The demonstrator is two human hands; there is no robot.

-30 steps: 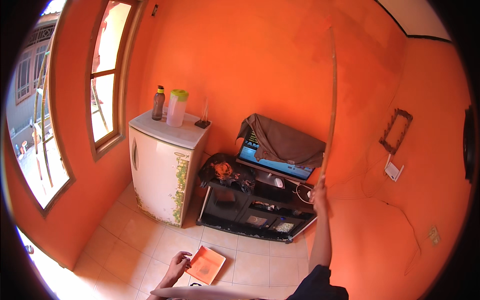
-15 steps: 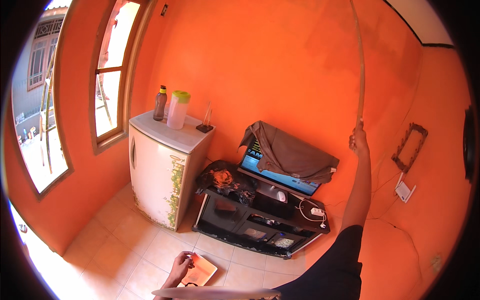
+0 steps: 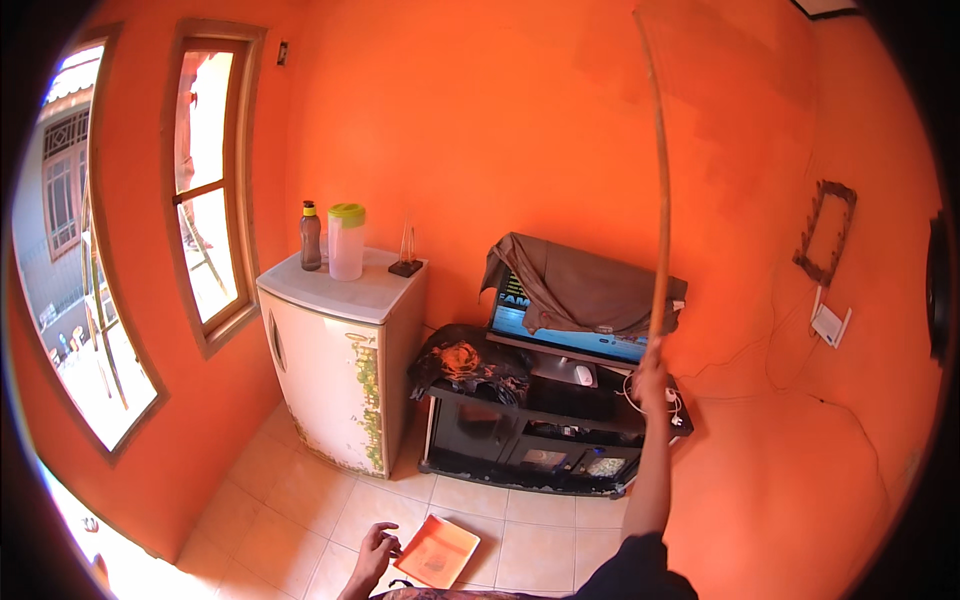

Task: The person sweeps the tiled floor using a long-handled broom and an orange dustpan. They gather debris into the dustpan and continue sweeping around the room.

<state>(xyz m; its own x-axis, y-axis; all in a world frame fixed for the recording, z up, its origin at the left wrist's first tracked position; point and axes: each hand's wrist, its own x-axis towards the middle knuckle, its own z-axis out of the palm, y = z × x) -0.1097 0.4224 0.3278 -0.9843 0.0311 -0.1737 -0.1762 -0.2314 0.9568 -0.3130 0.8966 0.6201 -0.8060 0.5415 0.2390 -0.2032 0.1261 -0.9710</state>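
Note:
My right hand (image 3: 650,375) grips a long wooden pole (image 3: 661,180) rising along the orange wall (image 3: 490,120); its upper end reaches a darker patch near the top of the view. My left hand (image 3: 380,550) is low at the centre, fingers loosely bent and apart, nothing visible in them. Beside it an orange paint tray (image 3: 438,550) lies on the tiled floor (image 3: 300,520), appearing just right of the fingers.
A small fridge (image 3: 325,390) holds a bottle (image 3: 310,240) and pitcher (image 3: 346,245). A cloth-draped screen (image 3: 565,315) and black bundle (image 3: 465,365) sit on a black cabinet (image 3: 530,450). Windows (image 3: 210,200) are left; wires and a white device (image 3: 830,325) hang right.
Compared with half a second ago, my right hand and the pole have moved down and left. The camera view has shifted, so the wall fittings and windows sit differently in frame.

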